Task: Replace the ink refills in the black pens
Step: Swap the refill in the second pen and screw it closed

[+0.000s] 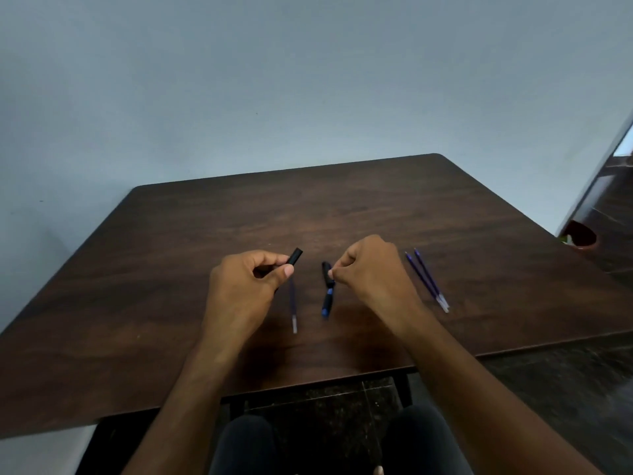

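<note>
While both hands hover over the table (376,207), the scene reads so:
Containers: red pot (582,236) beyond the table's far right corner; contents cannot be told.
Left hand (239,289): curled, pinching a black pen barrel (295,256) between thumb and forefinger, above the table.
Right hand (370,272): fingers bunched, gripping the top of a black-and-blue pen part (328,289), tip toward the table's near edge.
Loose refill (293,306): on the table between the hands.
Two refills (426,280): side by side on the table, right of the right hand.
</note>
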A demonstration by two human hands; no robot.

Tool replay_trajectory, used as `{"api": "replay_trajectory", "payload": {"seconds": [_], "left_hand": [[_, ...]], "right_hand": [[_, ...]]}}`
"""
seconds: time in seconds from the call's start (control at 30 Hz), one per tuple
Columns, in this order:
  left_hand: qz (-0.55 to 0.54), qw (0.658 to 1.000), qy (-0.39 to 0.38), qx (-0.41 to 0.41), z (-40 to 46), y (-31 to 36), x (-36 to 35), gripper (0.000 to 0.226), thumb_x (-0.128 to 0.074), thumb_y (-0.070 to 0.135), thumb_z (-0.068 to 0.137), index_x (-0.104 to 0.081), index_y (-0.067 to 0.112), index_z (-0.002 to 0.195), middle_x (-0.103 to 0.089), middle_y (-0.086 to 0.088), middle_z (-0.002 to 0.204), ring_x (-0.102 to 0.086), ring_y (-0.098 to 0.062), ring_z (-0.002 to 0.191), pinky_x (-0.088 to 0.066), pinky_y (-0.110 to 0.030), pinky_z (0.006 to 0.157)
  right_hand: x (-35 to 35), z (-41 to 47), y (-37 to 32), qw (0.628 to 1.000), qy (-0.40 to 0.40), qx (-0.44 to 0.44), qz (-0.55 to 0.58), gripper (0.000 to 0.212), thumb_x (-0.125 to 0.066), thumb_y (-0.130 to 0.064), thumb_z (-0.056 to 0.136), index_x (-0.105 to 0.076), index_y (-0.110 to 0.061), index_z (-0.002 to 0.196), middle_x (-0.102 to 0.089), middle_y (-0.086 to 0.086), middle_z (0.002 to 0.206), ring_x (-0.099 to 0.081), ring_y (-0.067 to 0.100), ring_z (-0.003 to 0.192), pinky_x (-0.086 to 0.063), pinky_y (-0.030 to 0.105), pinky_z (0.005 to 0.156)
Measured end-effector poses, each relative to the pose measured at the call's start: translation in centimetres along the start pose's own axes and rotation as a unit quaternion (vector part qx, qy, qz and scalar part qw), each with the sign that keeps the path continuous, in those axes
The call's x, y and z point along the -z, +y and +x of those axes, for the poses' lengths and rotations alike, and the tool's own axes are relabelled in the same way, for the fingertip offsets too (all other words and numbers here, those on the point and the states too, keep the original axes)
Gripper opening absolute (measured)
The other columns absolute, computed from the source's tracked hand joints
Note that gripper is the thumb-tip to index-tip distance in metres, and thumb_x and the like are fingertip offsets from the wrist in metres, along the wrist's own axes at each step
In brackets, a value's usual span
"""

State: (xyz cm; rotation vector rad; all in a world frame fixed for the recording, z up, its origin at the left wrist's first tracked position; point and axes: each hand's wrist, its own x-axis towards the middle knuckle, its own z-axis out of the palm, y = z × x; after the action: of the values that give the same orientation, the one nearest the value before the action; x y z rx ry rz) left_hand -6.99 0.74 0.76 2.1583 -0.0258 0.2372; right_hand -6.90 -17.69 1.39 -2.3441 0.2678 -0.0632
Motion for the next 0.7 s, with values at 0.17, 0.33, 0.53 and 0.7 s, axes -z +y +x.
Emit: {"api": "replay_trajectory", "payload": {"seconds": [0.17,0.33,0.53,0.7], "left_hand": [[-0.015,0.999,0.030,0.008,-0.1,-1.1,0.7,0.017,-0.076,0.027,0.087,-0.077,0.026,0.104,-0.071,0.015,0.087,-0.066,-0.002,0.085,-0.059,-0.032,0.080],[-0.039,0.998,0.058,0.006,-0.5,-1.8,0.6,0.016,-0.077,0.028,0.085,-0.079,0.023,0.100,-0.075,0.012,0.088,-0.068,-0.001,0.084,-0.057,-0.027,0.078],[-0.058,0.997,0.058,0.008,-1.0,-1.9,0.5,0.014,-0.080,0.026,0.083,-0.079,0.024,0.096,-0.075,0.013,0.083,-0.070,-0.004,0.081,-0.057,-0.027,0.075],[-0.080,0.995,0.053,0.014,-1.2,-2.2,0.6,0.011,-0.079,0.025,0.083,-0.077,0.027,0.094,-0.075,0.010,0.082,-0.071,-0.006,0.081,-0.061,-0.036,0.077]], "right_hand": [[-2.9,-0.5,-2.5,0.997,-0.034,0.009,-0.063,0.015,-0.074,-0.033,0.089,-0.077,-0.018,0.089,-0.073,0.003,0.090,-0.070,0.019,0.086,-0.060,0.036,0.079],[-4.5,-1.8,-4.3,0.983,-0.018,0.074,-0.165,0.021,-0.069,-0.029,0.091,-0.067,-0.011,0.103,-0.069,0.010,0.105,-0.064,0.029,0.103,-0.056,0.041,0.080],[-5.5,-1.7,-5.2,0.973,-0.040,0.056,-0.222,0.019,-0.066,-0.017,0.093,-0.063,-0.011,0.111,-0.067,0.011,0.113,-0.059,0.032,0.112,-0.049,0.043,0.084],[-5.9,-1.1,-5.8,0.975,-0.044,0.011,-0.216,0.022,-0.061,-0.020,0.096,-0.063,-0.014,0.117,-0.066,0.009,0.119,-0.062,0.031,0.112,-0.049,0.044,0.089]]}}
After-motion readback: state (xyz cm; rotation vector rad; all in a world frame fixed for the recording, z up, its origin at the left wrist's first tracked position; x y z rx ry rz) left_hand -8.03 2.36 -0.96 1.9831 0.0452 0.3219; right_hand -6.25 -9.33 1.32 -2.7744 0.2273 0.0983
